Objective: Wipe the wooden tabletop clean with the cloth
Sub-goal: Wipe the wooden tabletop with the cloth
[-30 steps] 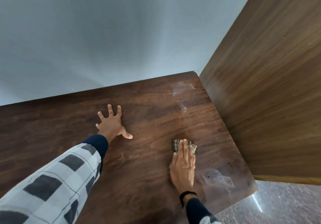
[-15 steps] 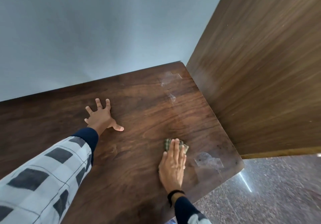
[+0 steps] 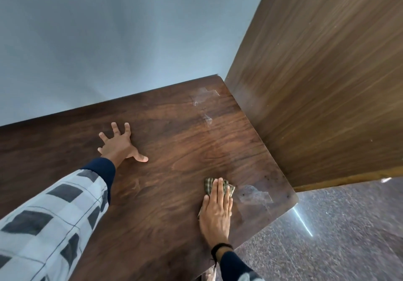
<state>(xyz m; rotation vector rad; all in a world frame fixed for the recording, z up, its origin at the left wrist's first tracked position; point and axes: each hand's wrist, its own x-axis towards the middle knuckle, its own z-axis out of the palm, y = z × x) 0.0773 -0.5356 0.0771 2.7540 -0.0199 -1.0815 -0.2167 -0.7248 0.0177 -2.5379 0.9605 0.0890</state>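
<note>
Cloth (image 3: 208, 186) under flat right hand (image 3: 217, 213); left hand (image 3: 118, 145) splayed.

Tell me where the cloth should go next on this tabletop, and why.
Probably slide the cloth a little to the right, onto the cloudy patch by the near right corner of the tabletop. The right hand presses the cloth flat right beside that patch, so it looks like the closest mark; the left hand just rests spread on the wood.

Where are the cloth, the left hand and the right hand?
cloth (image 3: 208, 186), head view, exposed checked corner.
left hand (image 3: 118, 146), head view, back of the hand.
right hand (image 3: 216, 213), head view, back of the hand.
</note>
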